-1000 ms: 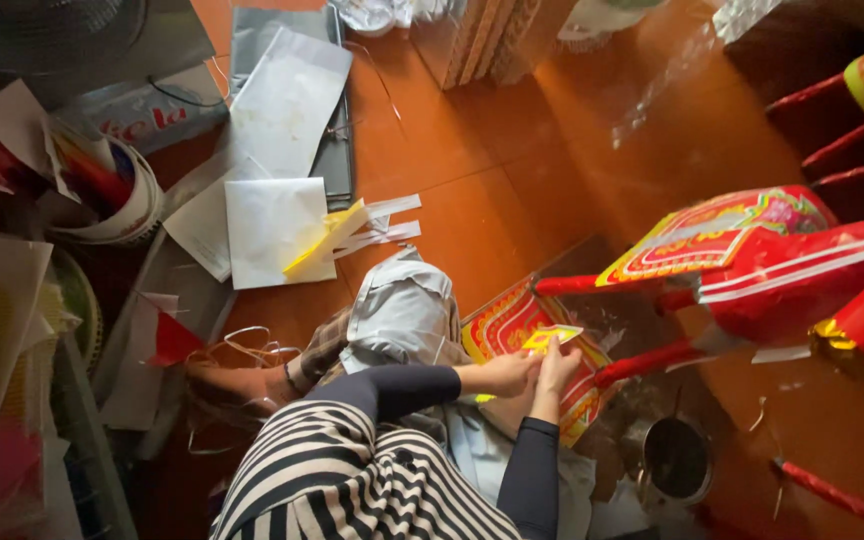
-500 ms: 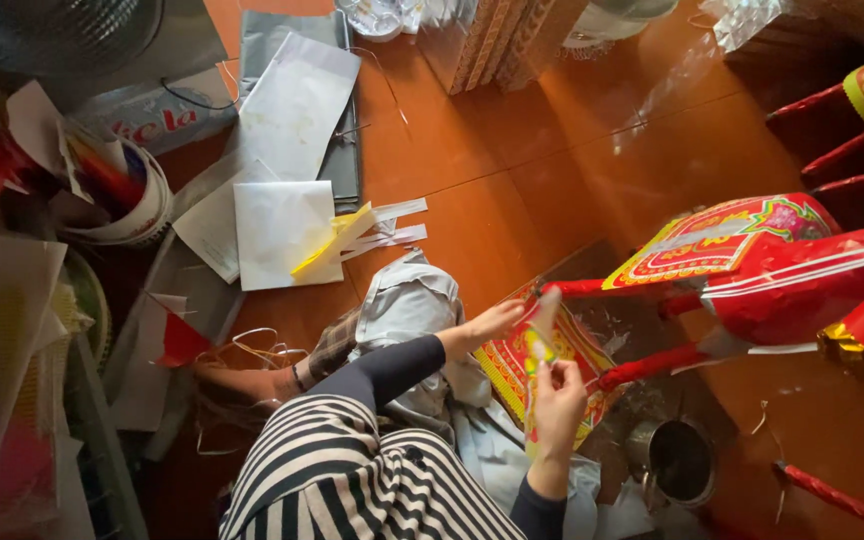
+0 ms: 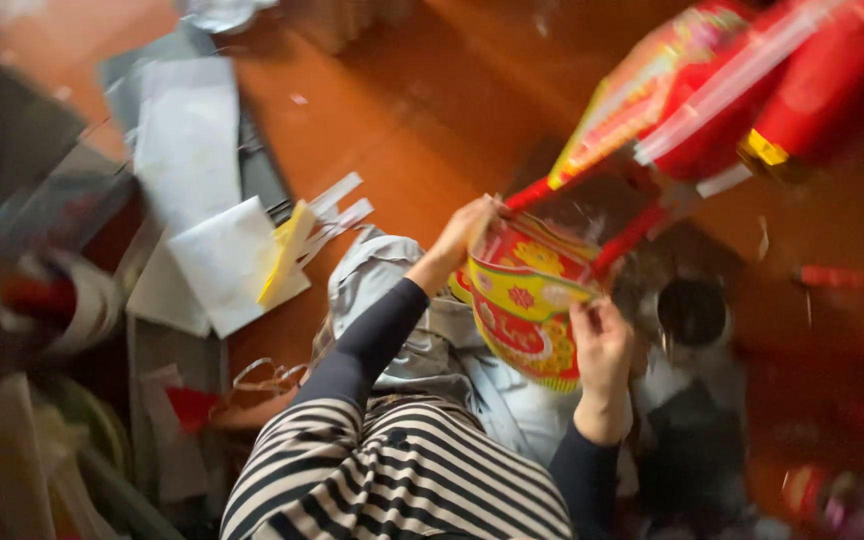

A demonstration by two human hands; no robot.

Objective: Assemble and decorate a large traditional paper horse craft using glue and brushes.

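Note:
A red and yellow patterned paper sheet (image 3: 524, 300) lies curved over my lap. My left hand (image 3: 462, 232) grips its upper left edge. My right hand (image 3: 600, 342) pinches its right edge lower down. Just beyond the sheet stands a large red paper figure (image 3: 712, 110) with thin red stick legs (image 3: 632, 235); one stick ends right by my left hand. My sleeves are dark, over a black and white striped top (image 3: 392, 470). The picture is blurred.
White paper sheets (image 3: 222, 262) and yellow and white strips (image 3: 292, 240) lie on the orange floor (image 3: 402, 130) at the left. A dark round pot (image 3: 692, 312) sits right of my right hand. Paper scraps and rolls are piled along the left edge.
The camera has swung closer and tilted. My left hand has risen to the sheet's top edge near the red stick, and my right hand has moved out to its right edge.

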